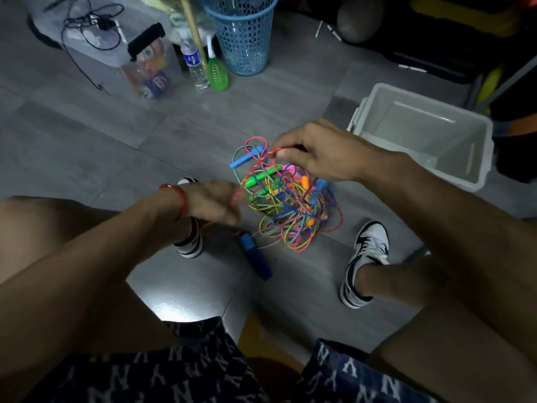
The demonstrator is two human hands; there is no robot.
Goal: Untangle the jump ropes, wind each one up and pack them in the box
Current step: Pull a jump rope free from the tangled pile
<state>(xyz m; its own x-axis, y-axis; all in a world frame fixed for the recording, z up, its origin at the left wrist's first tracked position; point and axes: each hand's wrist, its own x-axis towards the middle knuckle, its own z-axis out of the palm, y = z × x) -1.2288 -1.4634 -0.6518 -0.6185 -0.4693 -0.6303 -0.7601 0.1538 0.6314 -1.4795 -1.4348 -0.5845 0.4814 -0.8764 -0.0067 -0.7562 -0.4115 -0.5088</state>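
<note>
Your right hand (316,154) pinches the red rope (271,152) above the tangle (287,205) and your blurred left hand (213,203) seems to grip it lower, so feed it out slowly.

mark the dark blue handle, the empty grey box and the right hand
dark blue handle (257,258): head view, middle of its shaft.
grey box (476,158): head view, near right wall.
right hand (322,154): head view, back of the hand, pinching red rope.

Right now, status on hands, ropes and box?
Right hand pinches red cord atop rope tangle; left hand blurred, grips red cord. Nothing wound. Box holds no ropes.
</note>
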